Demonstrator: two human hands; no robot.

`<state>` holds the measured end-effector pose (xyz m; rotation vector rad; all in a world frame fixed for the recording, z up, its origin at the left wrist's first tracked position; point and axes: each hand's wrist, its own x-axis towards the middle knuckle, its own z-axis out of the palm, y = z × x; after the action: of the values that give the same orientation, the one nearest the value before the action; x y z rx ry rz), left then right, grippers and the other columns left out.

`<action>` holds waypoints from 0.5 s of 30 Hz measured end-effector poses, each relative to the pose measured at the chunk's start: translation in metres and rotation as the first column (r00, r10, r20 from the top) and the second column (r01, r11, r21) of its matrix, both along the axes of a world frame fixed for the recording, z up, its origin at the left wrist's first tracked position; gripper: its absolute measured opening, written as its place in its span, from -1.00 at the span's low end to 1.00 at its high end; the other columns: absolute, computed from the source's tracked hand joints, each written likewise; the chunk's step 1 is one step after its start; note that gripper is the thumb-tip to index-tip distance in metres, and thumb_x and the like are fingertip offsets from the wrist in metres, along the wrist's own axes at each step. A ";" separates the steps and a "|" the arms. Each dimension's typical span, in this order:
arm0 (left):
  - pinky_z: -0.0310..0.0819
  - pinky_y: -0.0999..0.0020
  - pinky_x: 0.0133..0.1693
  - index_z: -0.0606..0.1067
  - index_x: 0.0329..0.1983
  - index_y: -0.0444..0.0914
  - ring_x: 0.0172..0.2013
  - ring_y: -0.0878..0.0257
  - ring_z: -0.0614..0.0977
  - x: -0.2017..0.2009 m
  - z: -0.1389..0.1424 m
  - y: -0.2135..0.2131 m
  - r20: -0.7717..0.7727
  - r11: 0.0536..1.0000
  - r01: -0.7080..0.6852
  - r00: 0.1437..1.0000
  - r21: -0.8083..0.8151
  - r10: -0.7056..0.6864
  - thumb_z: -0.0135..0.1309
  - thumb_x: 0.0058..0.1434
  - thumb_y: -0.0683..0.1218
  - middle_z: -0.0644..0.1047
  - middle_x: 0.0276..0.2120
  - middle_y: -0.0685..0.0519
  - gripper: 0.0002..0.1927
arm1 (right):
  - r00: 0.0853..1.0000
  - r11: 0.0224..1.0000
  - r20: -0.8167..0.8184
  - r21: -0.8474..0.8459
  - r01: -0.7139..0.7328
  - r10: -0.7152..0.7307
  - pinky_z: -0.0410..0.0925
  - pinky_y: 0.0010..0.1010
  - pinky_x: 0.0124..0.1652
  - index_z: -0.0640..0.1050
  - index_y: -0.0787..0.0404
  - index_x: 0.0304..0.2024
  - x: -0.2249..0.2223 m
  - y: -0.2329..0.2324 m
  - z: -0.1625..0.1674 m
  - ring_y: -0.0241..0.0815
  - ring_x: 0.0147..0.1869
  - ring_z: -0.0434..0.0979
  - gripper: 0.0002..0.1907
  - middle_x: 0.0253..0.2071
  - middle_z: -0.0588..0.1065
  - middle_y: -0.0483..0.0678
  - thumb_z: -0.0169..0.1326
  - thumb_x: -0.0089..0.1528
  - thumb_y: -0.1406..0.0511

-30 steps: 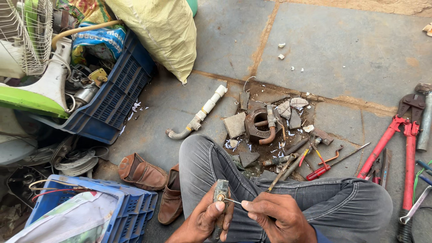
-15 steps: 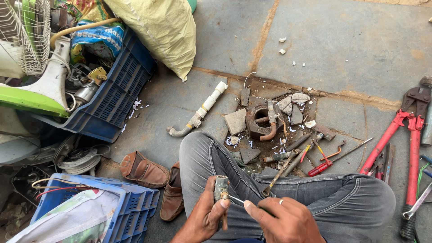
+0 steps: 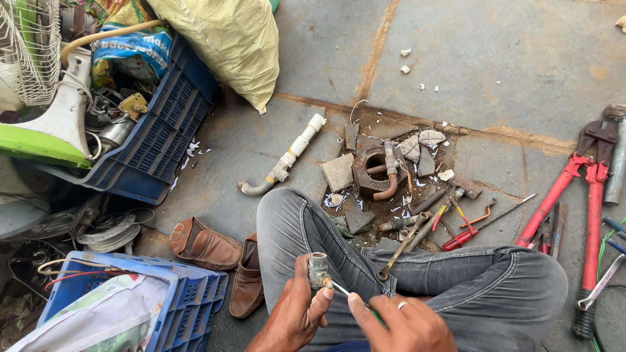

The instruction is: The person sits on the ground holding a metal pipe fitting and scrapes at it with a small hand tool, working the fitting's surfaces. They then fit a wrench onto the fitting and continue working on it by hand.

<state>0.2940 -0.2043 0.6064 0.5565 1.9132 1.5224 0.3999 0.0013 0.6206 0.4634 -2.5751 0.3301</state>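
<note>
The person is sitting cross-legged on the concrete floor (image 3: 495, 58), and the small metal fitting (image 3: 317, 270) is standing upright over the left knee of the grey jeans (image 3: 417, 274), just in front of the lap. The left hand (image 3: 297, 313) is wrapping its grip around the lower part of the fitting, thumb pressing on its side, so this grip is clenched on the fitting. The right hand (image 3: 401, 326), just to the right of the fitting, is pinching a thin screwdriver (image 3: 355, 300) with a green handle; its metal tip is touching the fitting's side near the left thumb, and this grip is closed on the tool. Beyond the fitting, past the knee, a wrench (image 3: 399, 251) is lying on the trouser leg, and further out a heap of scrap (image 3: 385, 169) is lying on the floor: a rusty iron block, flat broken pieces and short pipes. Left of that heap a white bent pipe (image 3: 287, 156) is lying on the floor. Well to the right of the fitting, red bolt cutters (image 3: 583, 195) are lying along the floor. To the left of the fitting a pair of brown shoes (image 3: 218, 257) is sitting beside a blue crate (image 3: 189, 293), and a second blue crate (image 3: 163, 130) full of parts is sitting further off, under a yellow sack (image 3: 228, 39).
</note>
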 end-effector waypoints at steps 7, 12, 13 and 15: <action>0.46 0.46 -0.59 0.10 0.38 -0.38 -0.57 0.37 0.47 0.006 -0.006 -0.005 0.148 0.974 -0.006 0.989 0.226 -0.028 -0.17 0.47 0.17 0.37 -0.41 0.04 -0.35 | 0.996 0.964 -0.035 -0.250 -0.092 0.086 0.43 -0.37 -0.46 0.65 0.18 -0.02 -0.009 0.006 -0.002 -0.21 -0.47 0.54 -0.48 -0.37 0.55 -0.07 0.20 -0.09 0.39; 0.47 0.47 -0.61 0.06 0.35 -0.35 -0.59 0.37 0.50 0.005 -0.007 -0.005 0.064 0.996 0.049 0.997 0.071 -0.053 -0.11 0.43 0.12 0.41 -0.35 0.05 -0.38 | 0.998 0.990 0.059 -0.136 -0.028 0.036 0.41 -0.33 -0.54 0.67 0.15 -0.05 0.002 0.005 0.006 -0.21 -0.51 0.55 -0.51 -0.44 0.52 -0.11 0.24 -0.09 0.39; 0.47 0.47 -0.61 0.06 0.35 -0.35 -0.59 0.37 0.50 0.006 -0.008 -0.005 0.079 0.996 0.043 0.996 0.078 -0.049 -0.12 0.43 0.12 0.41 -0.35 0.05 -0.38 | 0.996 0.975 0.061 -0.218 -0.043 0.058 0.41 -0.35 -0.52 0.67 0.14 -0.05 0.000 0.007 0.007 -0.22 -0.50 0.55 -0.55 -0.42 0.53 -0.13 0.25 -0.03 0.38; 0.48 0.43 -0.60 0.07 0.38 -0.34 -0.59 0.34 0.49 0.006 -0.014 -0.007 0.115 0.997 0.018 0.993 0.076 -0.027 -0.11 0.42 0.11 0.41 -0.36 0.01 -0.37 | 0.993 0.925 0.056 -0.371 -0.078 0.106 0.42 -0.40 -0.48 0.67 0.11 -0.05 -0.007 0.014 0.006 -0.25 -0.46 0.55 -0.64 -0.38 0.55 -0.17 0.26 0.08 0.37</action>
<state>0.2996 -0.2114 0.5919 0.5088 1.7627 1.5817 0.3925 0.0152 0.6268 0.4388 -2.4853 0.8617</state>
